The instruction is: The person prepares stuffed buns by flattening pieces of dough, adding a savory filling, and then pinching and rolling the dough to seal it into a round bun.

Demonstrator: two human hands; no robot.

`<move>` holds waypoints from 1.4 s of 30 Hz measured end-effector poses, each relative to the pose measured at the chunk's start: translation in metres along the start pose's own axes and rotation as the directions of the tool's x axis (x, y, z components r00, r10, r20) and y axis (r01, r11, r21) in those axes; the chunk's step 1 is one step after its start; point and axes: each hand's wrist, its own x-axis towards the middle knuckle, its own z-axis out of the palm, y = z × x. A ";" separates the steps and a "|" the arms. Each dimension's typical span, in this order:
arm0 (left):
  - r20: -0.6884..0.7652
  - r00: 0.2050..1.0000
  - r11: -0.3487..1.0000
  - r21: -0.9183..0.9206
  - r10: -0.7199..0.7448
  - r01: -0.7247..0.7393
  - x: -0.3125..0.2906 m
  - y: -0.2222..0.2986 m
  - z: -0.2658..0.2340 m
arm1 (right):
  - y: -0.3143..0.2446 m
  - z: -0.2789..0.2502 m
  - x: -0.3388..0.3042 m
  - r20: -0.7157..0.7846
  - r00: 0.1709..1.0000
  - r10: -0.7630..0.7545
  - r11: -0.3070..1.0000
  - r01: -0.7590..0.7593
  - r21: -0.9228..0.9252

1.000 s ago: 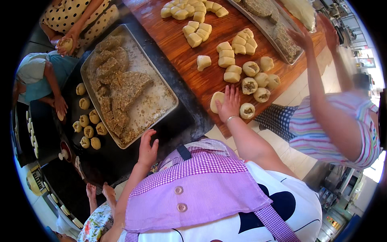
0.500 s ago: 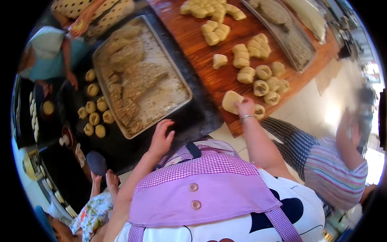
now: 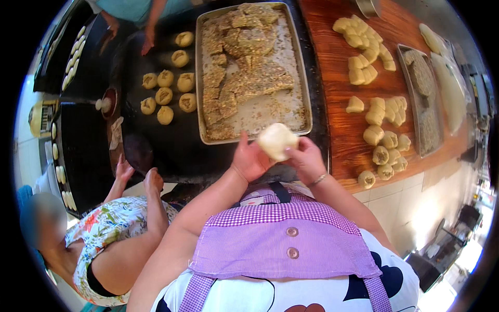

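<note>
A flat, pale piece of dough (image 3: 277, 140) is up in front of me, over the near edge of the big tray. My right hand (image 3: 307, 160) pinches its right edge between thumb and fingers. Close against its lower left side is my left hand (image 3: 251, 159), palm up, thumb spread and open; its other fingers are partly hidden by the dough. Behind the dough lies a metal tray (image 3: 254, 136) of crumbly brown filling (image 3: 254, 86). On the wooden table (image 3: 338, 125) at right are cut dough pieces (image 3: 355, 104) and round filled buns (image 3: 366, 179).
Several shaped buns (image 3: 164, 96) sit on the black surface (image 3: 171, 143) left of the tray. A person in a floral top (image 3: 112, 223) works at my left; another person's arms (image 3: 150, 31) reach in at far left. A narrow tray (image 3: 429, 130) of filling stands on the wooden table.
My right hand has brought the flat dough from the wooden table leftward to my left hand, which has turned palm up. The view has swung right.
</note>
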 end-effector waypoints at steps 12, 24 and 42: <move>-0.138 0.887 0.894 -0.015 0.441 -0.447 -0.086 0.076 -0.026 | 0.100 0.078 0.190 0.305 0.908 -0.289 0.692 0.418 -0.589; -0.204 0.866 0.885 0.005 0.456 -0.465 -0.108 0.081 -0.061 | 0.079 0.088 0.175 0.580 0.807 -0.111 0.437 0.564 -0.701; -0.071 0.872 0.875 0.053 0.485 -0.482 -0.100 0.093 -0.078 | 0.059 0.105 0.192 0.949 0.297 0.107 -0.055 0.954 -0.293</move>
